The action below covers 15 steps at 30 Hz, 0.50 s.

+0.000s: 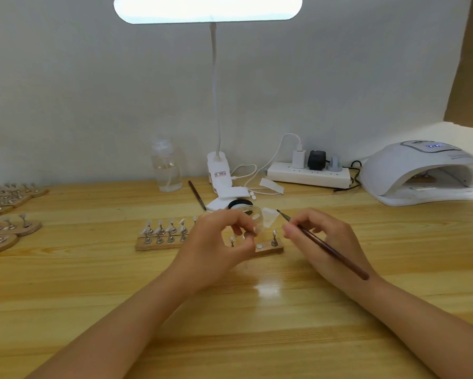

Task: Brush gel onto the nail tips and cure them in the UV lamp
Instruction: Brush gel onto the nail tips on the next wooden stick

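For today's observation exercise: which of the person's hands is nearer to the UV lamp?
The right. The right hand, holding the brush, lies below and left of the UV lamp; the left hand is further left, over the wooden nail-tip stand.

The table [93, 283] is pale wood, varnished smooth and glossy enough to mirror the lamp. The brush [331, 250] has a dark, polished wooden handle. The stand [268, 249] is bare matt wood carrying shiny metal pegs [274, 242]. At far right the UV lamp [410, 170] is smooth white plastic. The bottle [167, 168] is clear plastic.
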### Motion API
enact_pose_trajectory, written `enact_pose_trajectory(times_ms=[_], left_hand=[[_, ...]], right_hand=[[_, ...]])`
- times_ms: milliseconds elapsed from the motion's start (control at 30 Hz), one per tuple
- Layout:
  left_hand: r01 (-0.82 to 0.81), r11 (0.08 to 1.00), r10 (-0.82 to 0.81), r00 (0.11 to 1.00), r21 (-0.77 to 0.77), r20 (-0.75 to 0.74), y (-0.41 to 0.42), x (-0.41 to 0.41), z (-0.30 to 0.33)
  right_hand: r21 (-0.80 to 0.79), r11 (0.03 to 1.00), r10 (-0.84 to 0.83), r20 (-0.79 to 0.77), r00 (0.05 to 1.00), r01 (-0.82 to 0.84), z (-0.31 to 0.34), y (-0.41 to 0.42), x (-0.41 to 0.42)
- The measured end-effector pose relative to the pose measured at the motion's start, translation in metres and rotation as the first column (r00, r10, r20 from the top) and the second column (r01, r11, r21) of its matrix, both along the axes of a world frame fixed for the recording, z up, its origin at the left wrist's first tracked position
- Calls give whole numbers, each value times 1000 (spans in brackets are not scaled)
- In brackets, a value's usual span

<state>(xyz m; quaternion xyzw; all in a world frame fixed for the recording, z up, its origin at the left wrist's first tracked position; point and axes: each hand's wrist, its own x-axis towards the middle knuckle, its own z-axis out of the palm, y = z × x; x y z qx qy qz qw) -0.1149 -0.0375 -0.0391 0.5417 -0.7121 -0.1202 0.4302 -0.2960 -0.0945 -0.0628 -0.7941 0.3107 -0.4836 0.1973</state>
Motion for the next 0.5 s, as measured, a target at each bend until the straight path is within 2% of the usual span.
enact_pose_trajectory(times_ms=[67, 133, 333, 500], left_hand=[[-17, 999, 23, 992, 42, -124, 0, 2, -1], [-8, 998, 18, 984, 60, -175, 0, 5, -1], [-2, 999, 11, 980, 46, -199, 0, 6, -3], [7, 1000, -1, 981, 27, -195, 0, 4, -3]], right_hand=[[-77, 997, 25, 158, 987, -13, 4, 7, 0], [-175, 984, 80, 223, 972, -40, 8, 12, 2], [-407, 911, 98, 54, 994, -68, 9, 15, 10], [-411, 907, 95, -20, 995, -95, 7, 14, 15]])
